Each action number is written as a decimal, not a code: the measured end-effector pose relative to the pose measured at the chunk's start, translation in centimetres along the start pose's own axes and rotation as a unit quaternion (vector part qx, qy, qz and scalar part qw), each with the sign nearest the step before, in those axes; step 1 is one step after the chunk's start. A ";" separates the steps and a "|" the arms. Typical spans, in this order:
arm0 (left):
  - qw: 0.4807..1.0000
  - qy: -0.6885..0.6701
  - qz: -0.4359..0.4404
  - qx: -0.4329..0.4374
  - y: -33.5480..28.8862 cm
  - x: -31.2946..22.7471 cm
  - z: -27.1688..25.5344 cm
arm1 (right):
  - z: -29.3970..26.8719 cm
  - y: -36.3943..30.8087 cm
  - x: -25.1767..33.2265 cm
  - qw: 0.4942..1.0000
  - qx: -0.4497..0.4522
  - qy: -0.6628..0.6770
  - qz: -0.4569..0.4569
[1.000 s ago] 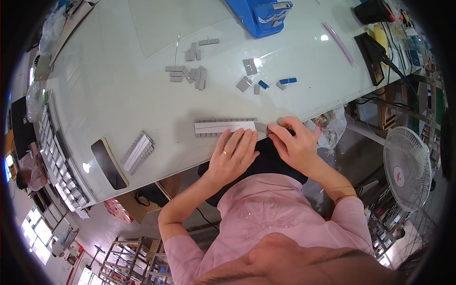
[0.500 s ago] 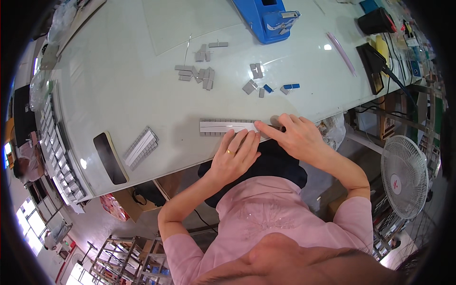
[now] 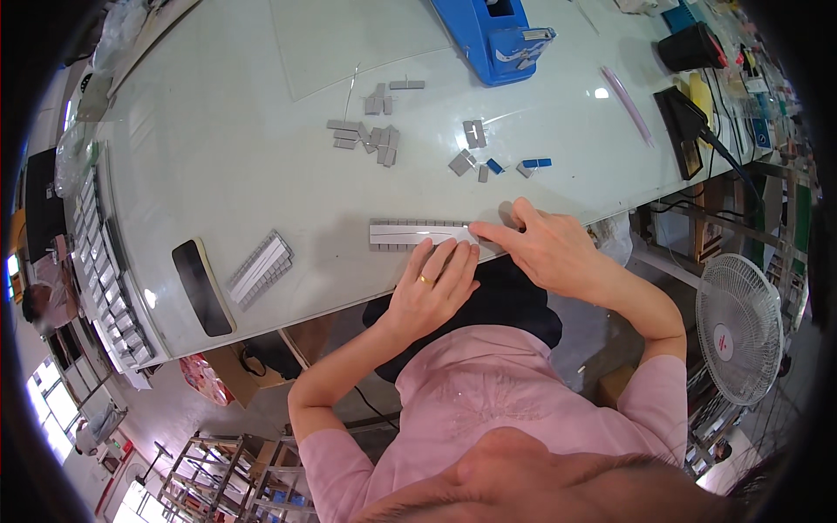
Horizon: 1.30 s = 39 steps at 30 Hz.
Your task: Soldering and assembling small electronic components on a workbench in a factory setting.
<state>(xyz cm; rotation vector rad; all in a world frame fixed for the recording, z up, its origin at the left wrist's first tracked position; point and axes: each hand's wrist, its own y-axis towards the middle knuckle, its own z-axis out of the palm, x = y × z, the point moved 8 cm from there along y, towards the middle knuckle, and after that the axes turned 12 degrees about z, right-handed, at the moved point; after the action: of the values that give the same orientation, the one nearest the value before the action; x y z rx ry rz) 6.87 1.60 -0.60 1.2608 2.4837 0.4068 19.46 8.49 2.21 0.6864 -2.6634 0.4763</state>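
Note:
A long strip of grey blocks with a white band along its middle (image 3: 410, 234) lies near the table's front edge. My left hand (image 3: 433, 283), with a ring on one finger, rests its outstretched fingers on the strip's near side toward the right. At the strip's right end my right hand (image 3: 551, 250) touches it with one extended digit, apart from the others, which are bent and partly hidden; nothing shows in its grasp. A shorter, similar strip (image 3: 261, 268) lies at an angle to the left.
A phone (image 3: 202, 288) lies left of the short strip. Farther back are loose grey blocks (image 3: 381, 144), blue pieces (image 3: 537, 163) and a blue tape dispenser (image 3: 497, 52). Trays of grey pieces (image 3: 109, 279) line the left edge. At right stand a black cup (image 3: 690, 45) and a fan (image 3: 739, 329).
My right hand has turned slightly, and its bent fingers have shifted a little. The left hand stays on the strip. The whole view has shifted slightly.

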 end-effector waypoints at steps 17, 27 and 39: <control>1.000 -0.008 -0.020 -0.015 0.2 0.2 -0.4 | -1.5 1.1 -1.4 0.986 0.135 0.091 0.035; 0.999 0.003 -0.036 -0.038 0.0 1.1 -0.6 | -0.5 4.8 -0.7 0.986 0.002 0.166 -0.020; 0.999 0.029 -0.028 0.001 -0.5 -0.3 0.3 | 0.1 4.2 0.0 0.987 -0.019 0.154 -0.038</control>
<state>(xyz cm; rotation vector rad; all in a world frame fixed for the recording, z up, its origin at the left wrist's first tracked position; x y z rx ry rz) 6.79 1.10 -1.04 1.1935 2.5626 0.4329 17.25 11.87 1.14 0.6441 -2.3418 0.4683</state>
